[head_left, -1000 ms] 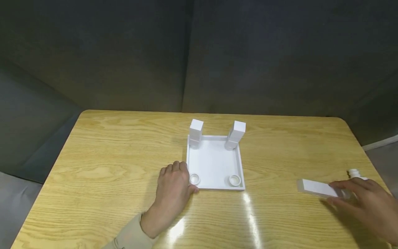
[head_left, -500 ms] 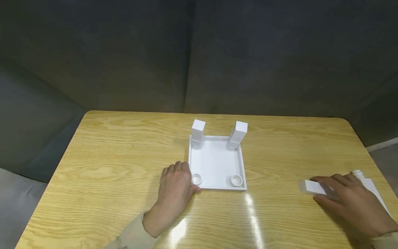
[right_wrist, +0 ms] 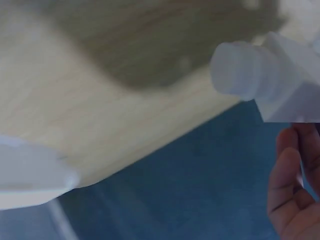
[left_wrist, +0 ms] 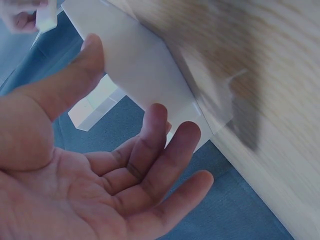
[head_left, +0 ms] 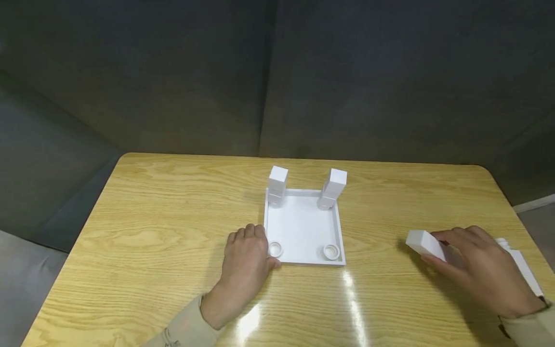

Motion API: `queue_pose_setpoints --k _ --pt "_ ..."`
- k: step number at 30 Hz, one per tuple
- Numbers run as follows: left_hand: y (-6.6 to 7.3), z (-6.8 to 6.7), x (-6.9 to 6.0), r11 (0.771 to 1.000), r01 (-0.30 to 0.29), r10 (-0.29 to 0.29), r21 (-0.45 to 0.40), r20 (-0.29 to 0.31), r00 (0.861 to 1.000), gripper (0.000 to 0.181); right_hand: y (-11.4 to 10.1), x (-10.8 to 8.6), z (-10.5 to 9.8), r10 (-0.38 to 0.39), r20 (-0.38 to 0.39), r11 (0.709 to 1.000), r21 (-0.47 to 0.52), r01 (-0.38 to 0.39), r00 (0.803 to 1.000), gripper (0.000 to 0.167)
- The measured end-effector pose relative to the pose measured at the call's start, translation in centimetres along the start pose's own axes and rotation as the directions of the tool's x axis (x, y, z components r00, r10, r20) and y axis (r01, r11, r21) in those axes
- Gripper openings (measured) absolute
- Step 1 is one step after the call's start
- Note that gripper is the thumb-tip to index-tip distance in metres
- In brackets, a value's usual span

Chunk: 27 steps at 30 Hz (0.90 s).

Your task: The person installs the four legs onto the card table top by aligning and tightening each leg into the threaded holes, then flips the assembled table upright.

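A white, square, tray-like panel (head_left: 299, 226) with a raised rim lies on the table. Two square posts stand at its far corners, a left post (head_left: 277, 185) and a right post (head_left: 334, 188). Ring-shaped sockets, a left socket (head_left: 275, 249) and a right socket (head_left: 331, 252), sit at the near corners. My left hand (head_left: 244, 260) grips the panel's near left corner, thumb on the front edge. At the right, my right hand (head_left: 481, 270) holds a white square furniture leg (head_left: 427, 243) above the table, square end leftward. Its threaded end (right_wrist: 242, 70) shows in the right wrist view.
Another white leg (head_left: 525, 272) with a threaded end lies near the table's right edge, partly behind my right hand. Dark fabric panels (head_left: 347, 86) stand behind the wooden table (head_left: 173, 202). A blurred white shape (right_wrist: 35, 172) appears in the right wrist view.
My right hand has gripped the leg and lifted it off the table, tilting its square end up and shifting slightly left. The other leg is more exposed. My left hand stays on the panel.
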<state>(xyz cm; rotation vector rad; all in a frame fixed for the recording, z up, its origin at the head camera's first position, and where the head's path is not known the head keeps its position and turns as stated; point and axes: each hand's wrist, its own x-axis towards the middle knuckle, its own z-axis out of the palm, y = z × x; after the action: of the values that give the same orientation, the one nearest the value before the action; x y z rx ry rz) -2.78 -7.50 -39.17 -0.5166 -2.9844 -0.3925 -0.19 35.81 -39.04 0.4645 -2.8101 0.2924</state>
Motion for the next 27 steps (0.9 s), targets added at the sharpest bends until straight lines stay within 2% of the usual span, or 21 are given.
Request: queue_pose_setpoints --k 5,9,12,19,27 --pt "0.0 0.0 0.0 1.000 -0.001 0.001 -0.001 -0.003 1.000 0.065 -2.0 1.6 -0.2 -0.051 -0.120 0.995 0.077 0.060 0.992 0.045" --pt "0.0 0.1 0.0 1.000 -0.004 0.004 0.005 -0.006 1.000 0.065 -2.5 2.6 -0.4 -0.091 -0.169 0.987 0.116 0.111 0.981 0.052" --pt "-0.1 0.0 0.0 1.000 -0.005 0.005 0.011 -0.011 1.000 0.066 -2.9 3.0 -0.6 -0.082 -0.195 0.982 0.154 0.113 0.977 0.060" --pt "-0.2 0.1 0.1 1.000 -0.008 0.008 0.009 -0.007 1.000 0.066 -4.7 3.8 -1.5 0.004 -0.210 0.972 0.231 0.046 0.978 0.044" --pt "-0.2 0.1 0.1 1.000 -0.017 0.017 0.003 -0.015 1.000 0.063 -7.9 5.7 -2.1 -0.027 -0.199 0.954 0.286 0.085 0.980 0.041"
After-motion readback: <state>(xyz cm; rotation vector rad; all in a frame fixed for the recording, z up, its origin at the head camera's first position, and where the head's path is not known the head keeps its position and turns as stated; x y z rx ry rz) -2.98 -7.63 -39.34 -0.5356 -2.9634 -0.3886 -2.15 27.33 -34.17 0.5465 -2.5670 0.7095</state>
